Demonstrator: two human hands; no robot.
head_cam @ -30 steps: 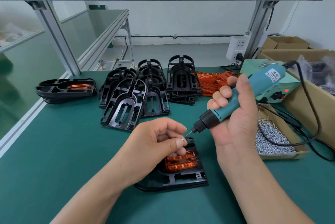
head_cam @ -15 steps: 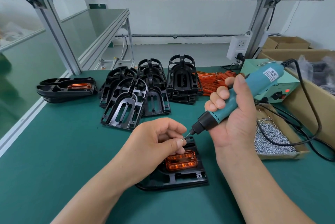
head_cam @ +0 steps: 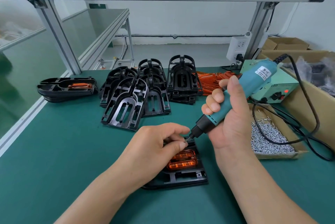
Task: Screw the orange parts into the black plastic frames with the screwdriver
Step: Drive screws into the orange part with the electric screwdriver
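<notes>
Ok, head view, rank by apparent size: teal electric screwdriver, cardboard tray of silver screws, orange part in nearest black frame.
1-2. Teal electric screwdriver and cardboard tray of silver screws: alike, unranked.
3. Orange part, partly under left hand.

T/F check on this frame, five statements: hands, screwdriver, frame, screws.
1. The right hand grips the teal screwdriver. True.
2. The left hand is idle, holding nothing. False: it pinches a small screw at the bit's tip, over the black frame.
3. An orange part sits in that frame. True.
4. The loose screws are in a metal tin on the left. False: they lie in a cardboard box on the right.
5. The screwdriver is cordless. False: a black cable leaves its rear end.
</notes>
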